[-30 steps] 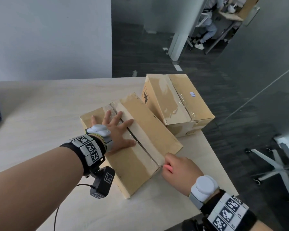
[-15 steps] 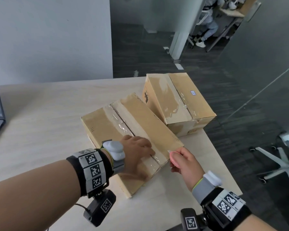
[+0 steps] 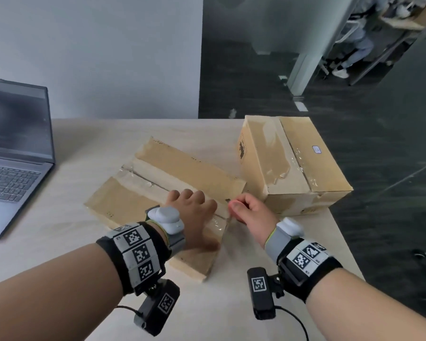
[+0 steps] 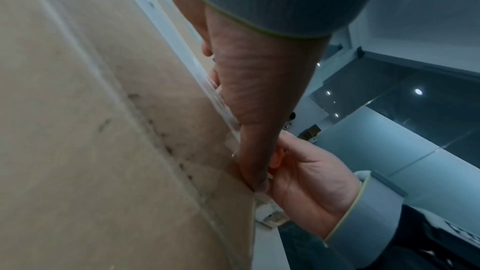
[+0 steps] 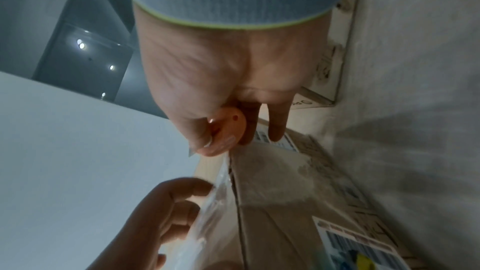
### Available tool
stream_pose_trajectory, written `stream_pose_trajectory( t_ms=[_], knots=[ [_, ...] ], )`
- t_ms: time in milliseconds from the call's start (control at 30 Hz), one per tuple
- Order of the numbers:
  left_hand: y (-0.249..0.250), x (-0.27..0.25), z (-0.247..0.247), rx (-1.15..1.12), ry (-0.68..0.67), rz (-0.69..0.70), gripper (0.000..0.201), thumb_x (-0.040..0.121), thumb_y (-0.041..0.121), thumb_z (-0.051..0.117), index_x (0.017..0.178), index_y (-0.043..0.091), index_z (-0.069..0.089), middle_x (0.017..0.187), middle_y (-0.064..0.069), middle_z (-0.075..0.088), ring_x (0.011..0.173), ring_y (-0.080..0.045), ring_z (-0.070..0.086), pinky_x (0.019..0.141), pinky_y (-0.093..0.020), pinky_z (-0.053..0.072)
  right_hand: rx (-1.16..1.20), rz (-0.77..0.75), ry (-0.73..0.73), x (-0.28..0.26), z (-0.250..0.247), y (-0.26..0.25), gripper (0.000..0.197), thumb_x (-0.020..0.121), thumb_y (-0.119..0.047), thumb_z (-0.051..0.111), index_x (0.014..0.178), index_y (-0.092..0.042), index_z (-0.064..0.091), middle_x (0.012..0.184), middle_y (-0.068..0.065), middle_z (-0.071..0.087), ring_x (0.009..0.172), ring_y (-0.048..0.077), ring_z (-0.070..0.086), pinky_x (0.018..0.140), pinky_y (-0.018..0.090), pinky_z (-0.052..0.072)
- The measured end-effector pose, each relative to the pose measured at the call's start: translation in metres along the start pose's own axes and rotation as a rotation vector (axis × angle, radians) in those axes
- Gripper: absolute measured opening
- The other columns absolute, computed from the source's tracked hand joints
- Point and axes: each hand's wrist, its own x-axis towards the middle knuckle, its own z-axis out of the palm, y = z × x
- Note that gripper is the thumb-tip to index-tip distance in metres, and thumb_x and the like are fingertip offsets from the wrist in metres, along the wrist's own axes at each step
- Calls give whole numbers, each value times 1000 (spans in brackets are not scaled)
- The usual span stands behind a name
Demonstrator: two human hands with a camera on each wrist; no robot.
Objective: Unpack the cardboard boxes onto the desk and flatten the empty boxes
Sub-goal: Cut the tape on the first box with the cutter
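Two taped cardboard boxes lie on the pale desk (image 3: 59, 254). The near box (image 3: 162, 178) is low and long, with clear tape (image 5: 218, 192) along its top seam. My left hand (image 3: 194, 212) sits on its near right end, fingers bent on the top and thumb (image 4: 254, 114) down over the end edge. My right hand (image 3: 253, 215) pinches a small round orange cutter (image 5: 228, 128) right at that end of the seam, close to the left fingers (image 5: 171, 208). The cutter's tip is hidden. The far box (image 3: 295, 163) stands shut to the right.
An open grey laptop (image 3: 12, 163) sits at the desk's left. The far box reaches the desk's right edge, with dark floor beyond it. A label (image 5: 361, 245) with a barcode is stuck on the near box's side.
My left hand slid from flat on the middle of the near box's top to its near right end. My right hand brought the cutter up to the seam's end. The view swung left.
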Motion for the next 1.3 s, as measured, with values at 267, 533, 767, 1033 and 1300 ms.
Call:
stream_pose_trajectory(
  t_ms=[267,533,767,1033,1300],
  knots=[
    [3,0,4,-188,-44,-88,76,65,76,62,135,50,45,133,13,40,128,-20,38,107,-40,36,117,53,-53,-4,-12,-7,14,101,-26,57,96,-14,63,78,-5,72,75,18,69,74,37,54],
    [9,10,-11,-213,-118,-37,68,71,64,77,129,35,59,135,14,47,121,-16,47,96,-41,51,188,110,15,-23,-18,9,14,99,-16,61,101,-3,66,67,5,58,54,13,49,51,22,43],
    [9,14,-15,-219,-129,-53,68,65,62,84,122,35,57,130,13,48,118,-17,46,94,-40,50,141,123,-12,-19,-3,1,12,98,-18,57,98,-12,68,66,2,57,55,13,47,51,25,39],
    [7,17,-13,-218,-129,-50,68,62,64,84,116,36,54,124,14,47,109,-16,46,84,-35,49,91,90,-60,-12,3,-3,11,96,-17,59,98,-12,69,67,3,60,47,6,47,46,19,37],
    [6,14,-10,-231,-90,-49,69,62,64,84,115,33,54,125,14,47,112,-16,45,84,-33,47,5,91,-118,-12,6,4,10,93,-20,60,92,-16,69,61,0,60,48,5,48,56,25,37]
  ],
)
